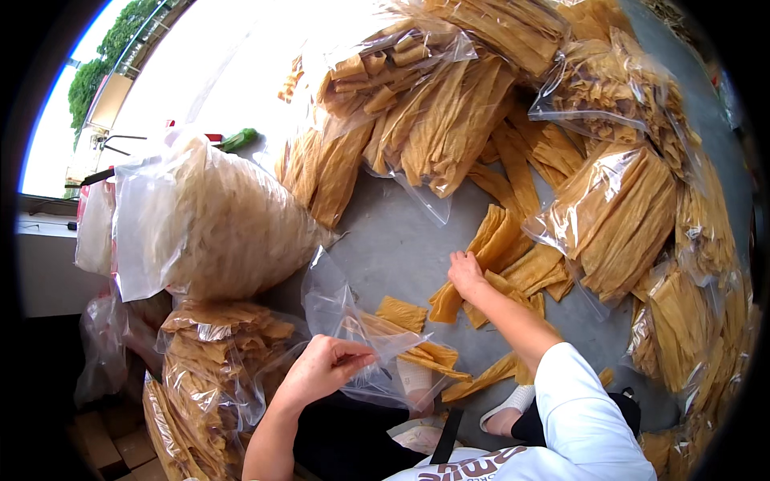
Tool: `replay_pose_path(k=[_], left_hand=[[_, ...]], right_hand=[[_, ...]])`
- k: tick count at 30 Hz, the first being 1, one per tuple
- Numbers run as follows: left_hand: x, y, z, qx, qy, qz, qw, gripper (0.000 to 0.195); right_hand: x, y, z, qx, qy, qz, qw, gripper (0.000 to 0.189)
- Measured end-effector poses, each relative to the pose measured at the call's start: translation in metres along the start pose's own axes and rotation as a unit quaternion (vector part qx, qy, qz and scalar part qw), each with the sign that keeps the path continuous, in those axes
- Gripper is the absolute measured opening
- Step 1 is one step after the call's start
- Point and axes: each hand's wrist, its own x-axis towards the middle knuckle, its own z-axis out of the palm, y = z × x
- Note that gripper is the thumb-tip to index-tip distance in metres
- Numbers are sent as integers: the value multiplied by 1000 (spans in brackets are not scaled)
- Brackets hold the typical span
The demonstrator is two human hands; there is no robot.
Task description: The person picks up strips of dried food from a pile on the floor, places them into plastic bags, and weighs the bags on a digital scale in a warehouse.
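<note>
My left hand [328, 364] pinches the edge of a clear plastic bag [361, 318], which hangs over the grey floor by my foot; a few yellow-brown dried sheets [415, 343] show in or behind its film. With my right hand [466, 273] I touch a folded dried sheet [496, 237] in a loose pile on the floor; the fingertips lie on its far edge, and whether they grip it is not plain. More loose strips [538, 267] lie right of that hand, and one strip [481, 377] lies near my feet.
Filled clear bags of dried sheets [448, 120] curve round the far side and on to the right [628, 222]. A large bag of paler material [234, 222] stands at the left, above another bag of brown sheets [222, 343]. Cardboard [99, 442] lies at the lower left.
</note>
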Motion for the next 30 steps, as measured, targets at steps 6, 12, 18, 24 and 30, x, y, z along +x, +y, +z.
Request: replay_pose_path(k=[6,12,18,24,30], left_hand=[[10,15,7,-201,39,-44,978,18],[13,11,10,-332,80,-50,939,27],[13,34,28,-309,-65,-29,948,32],[8,44,30,-253,-98,-40,962,33],[9,39,30,-320,-62,-46,944,31]], right_hand=[[-63,57,-57,242,336,96,905,16],[-159,52,-147,282,230,120,923,18],[-129,-26,-123,219,94,145,960,9],[-96,-94,-125,214,21,10,977,14],[-85,-86,-126,304,-34,102,946,19]])
